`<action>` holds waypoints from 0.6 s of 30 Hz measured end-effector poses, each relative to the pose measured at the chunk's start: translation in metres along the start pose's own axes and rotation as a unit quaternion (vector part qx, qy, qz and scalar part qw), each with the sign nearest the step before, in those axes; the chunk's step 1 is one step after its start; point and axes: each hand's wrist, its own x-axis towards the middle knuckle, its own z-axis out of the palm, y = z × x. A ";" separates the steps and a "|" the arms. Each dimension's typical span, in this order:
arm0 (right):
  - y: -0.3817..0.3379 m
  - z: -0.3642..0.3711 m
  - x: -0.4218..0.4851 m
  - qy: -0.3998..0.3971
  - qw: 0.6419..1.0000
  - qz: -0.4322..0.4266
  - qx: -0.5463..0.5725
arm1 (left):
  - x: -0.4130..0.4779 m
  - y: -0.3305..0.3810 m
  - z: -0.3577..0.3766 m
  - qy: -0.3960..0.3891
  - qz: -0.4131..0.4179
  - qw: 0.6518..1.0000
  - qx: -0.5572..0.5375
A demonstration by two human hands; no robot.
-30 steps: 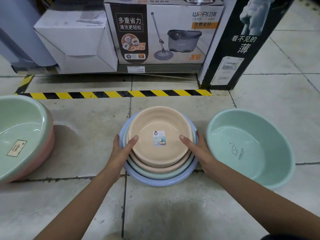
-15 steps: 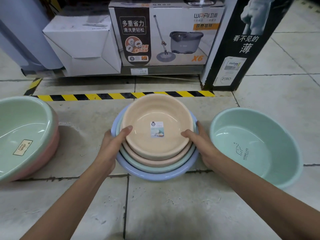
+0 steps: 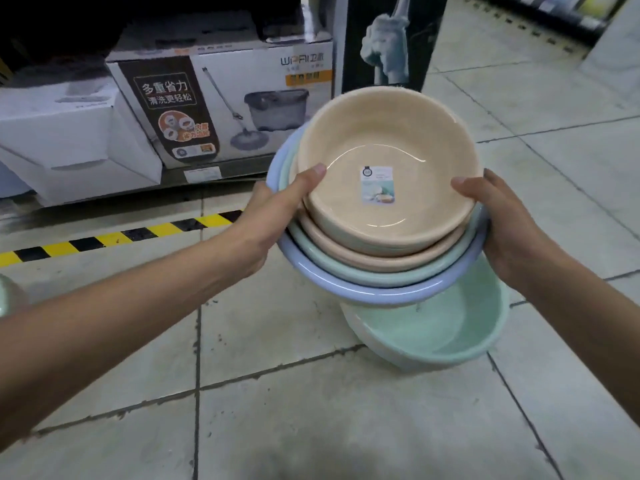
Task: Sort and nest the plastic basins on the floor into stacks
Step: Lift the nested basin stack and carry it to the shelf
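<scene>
Stack: 4 nested basins, beige top, 2nd beige, mint, blue outermost; off the floor, tilted w/ opening toward wearer.
Position: above mint floor basin, hiding its far part; not touching, by the look.
Left hand: clamped on stack's left edge, thumb hooked over rims onto beige inner wall; fingers underneath, hidden.
Right hand: mirrored on right edge, thumb over rim, fingers curled under; tips hidden.
Weight: prob. light, thin plastic, even x4.
Stiffness: rolled rims look firm; walls likely flex if squeezed.
Slip: glossy surfaces; inner basins could slide on each other at this tilt, esp. top beige, sitting high.
Fragility: low; scuffs more likely than cracks.
Best hold: opposite rims, both hands, fingers under blue outer basin so bottom carries the rest, thumbs pinning top.
Next move (guess): level stack, centre over floor basin, lower in.
Risk: rim catching off-centre, stack jamming crooked.
Around: mop-bucket box, white box, hazard tape, sliver of green basin far left.
</scene>
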 end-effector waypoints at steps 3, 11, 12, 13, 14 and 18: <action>0.021 -0.048 -0.003 0.048 0.998 0.033 -0.007 | 0.011 -0.011 0.049 -0.070 -0.030 0.996 0.045; 0.088 -0.083 -0.035 0.112 0.985 0.134 -0.001 | 0.030 -0.067 0.103 -0.106 -0.083 0.989 0.063; 0.093 -0.082 -0.035 0.122 0.982 0.141 0.000 | 0.034 -0.076 0.104 -0.110 -0.092 0.988 0.065; 0.098 -0.081 -0.034 0.128 0.982 0.139 -0.001 | 0.038 -0.083 0.104 -0.117 -0.105 0.985 0.069; 0.100 -0.080 -0.033 0.128 0.982 0.137 -0.008 | 0.042 -0.091 0.104 -0.119 -0.116 0.984 0.072; 0.107 -0.083 -0.027 0.122 0.982 0.133 -0.056 | 0.050 -0.104 0.104 -0.110 -0.136 0.982 0.075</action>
